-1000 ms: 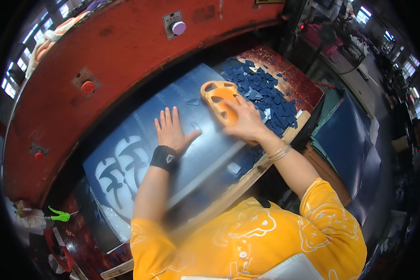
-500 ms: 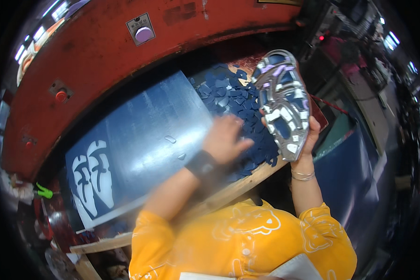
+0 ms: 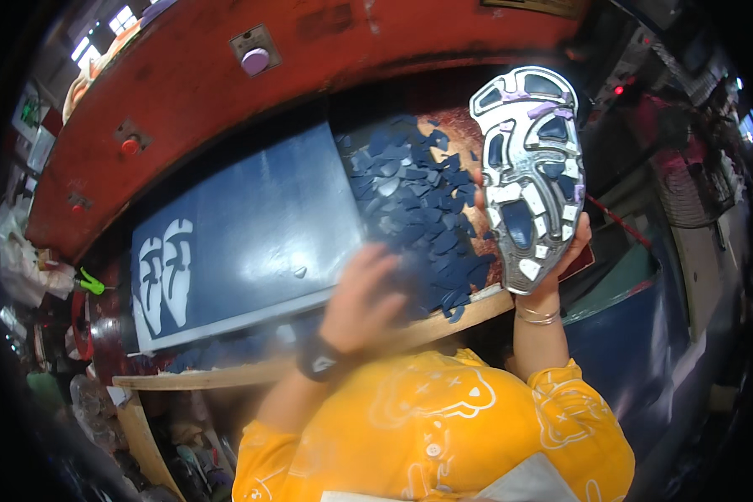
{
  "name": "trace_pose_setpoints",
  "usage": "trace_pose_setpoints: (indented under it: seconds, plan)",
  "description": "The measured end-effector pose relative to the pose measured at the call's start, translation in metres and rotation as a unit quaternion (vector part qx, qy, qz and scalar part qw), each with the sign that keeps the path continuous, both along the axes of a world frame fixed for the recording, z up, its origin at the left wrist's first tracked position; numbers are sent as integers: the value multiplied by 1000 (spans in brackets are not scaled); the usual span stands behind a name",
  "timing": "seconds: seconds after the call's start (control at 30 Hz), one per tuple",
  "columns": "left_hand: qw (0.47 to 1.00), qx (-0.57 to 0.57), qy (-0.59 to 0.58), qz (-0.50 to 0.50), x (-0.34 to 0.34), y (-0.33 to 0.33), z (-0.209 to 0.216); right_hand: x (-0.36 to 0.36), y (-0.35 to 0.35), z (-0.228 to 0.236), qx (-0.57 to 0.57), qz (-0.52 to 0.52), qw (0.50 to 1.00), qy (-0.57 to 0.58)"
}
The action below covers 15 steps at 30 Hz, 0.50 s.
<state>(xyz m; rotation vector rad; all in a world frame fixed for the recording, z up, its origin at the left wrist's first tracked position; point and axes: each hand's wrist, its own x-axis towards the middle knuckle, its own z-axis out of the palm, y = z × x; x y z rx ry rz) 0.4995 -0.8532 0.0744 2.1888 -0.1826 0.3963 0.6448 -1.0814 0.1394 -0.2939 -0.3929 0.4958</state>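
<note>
My right hand grips the heel end of a shoe-sole-shaped cutting die, held up at the right of the board. The die has metal outlines, white and lilac foam blocks, and dark blue pieces inside several openings. My left hand, blurred by motion, is over the near right corner of a dark blue sheet. Its fingers look apart, and I make out nothing in them. Two sole-shaped cutouts show white at the sheet's left end. One small loose piece lies on the sheet.
Many dark blue scraps are heaped right of the sheet. A red machine beam with a lilac button and a red button spans the far side. A wooden rail runs along the near edge.
My left hand has drawn back toward me and left, off the scrap heap. The die is held steadier and more upright. One of two loose pieces is gone from the sheet.
</note>
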Motion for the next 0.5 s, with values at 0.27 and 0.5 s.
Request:
trace_pose_setpoints:
  seconds: [0.27,0.5]
  plan:
    - [793,-560,174,-167,39,-36,57,-3,51,9,-104,-61,982,-148]
    - [848,-520,63,-82,52,-28,83,-2,68,-2,-98,-60,983,-141]
